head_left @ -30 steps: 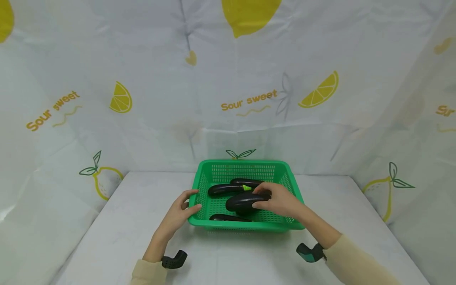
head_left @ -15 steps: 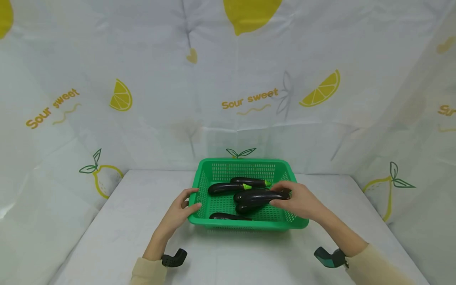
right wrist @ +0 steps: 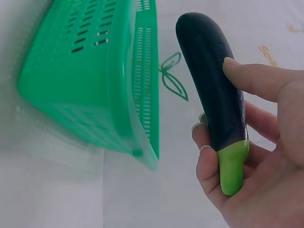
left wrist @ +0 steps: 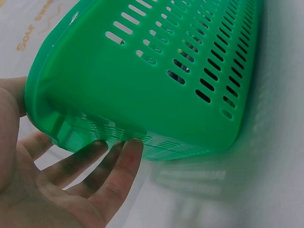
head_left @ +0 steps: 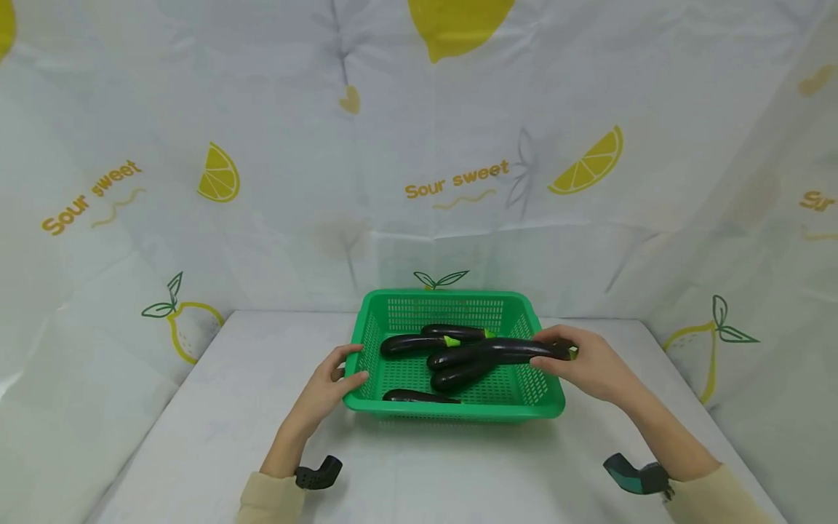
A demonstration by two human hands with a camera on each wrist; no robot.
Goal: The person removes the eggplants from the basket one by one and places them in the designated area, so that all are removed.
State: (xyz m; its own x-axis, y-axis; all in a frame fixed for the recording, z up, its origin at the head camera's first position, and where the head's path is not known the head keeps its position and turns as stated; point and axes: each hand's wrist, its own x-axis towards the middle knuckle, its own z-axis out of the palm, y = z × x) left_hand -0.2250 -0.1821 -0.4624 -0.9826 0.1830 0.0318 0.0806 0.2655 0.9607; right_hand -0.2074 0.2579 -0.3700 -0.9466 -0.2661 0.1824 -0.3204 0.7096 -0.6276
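Note:
My right hand point(head_left: 585, 362) holds a dark purple eggplant point(head_left: 520, 351) near its green stem end, raised at the right rim of a green plastic basket point(head_left: 452, 410). In the right wrist view the thumb lies along one side of this eggplant point(right wrist: 209, 80), with fingers curled round the other. Its front end overlaps other eggplants in the head view. On the left, my left hand point(head_left: 327, 378) grips the basket's rim, thumb at the edge and fingertips against the outer wall point(left wrist: 109, 90). Inside lie several eggplants, including a back one point(head_left: 452, 332) and a front one point(head_left: 419, 397).
The basket stands on a white-covered table point(head_left: 406, 473). Close behind it rises a white sheet point(head_left: 294, 240) printed with lemons, which also hangs at both sides.
My right hand has moved right and drawn the eggplant up from the basket's middle to its right rim. The left hand keeps its grip on the basket.

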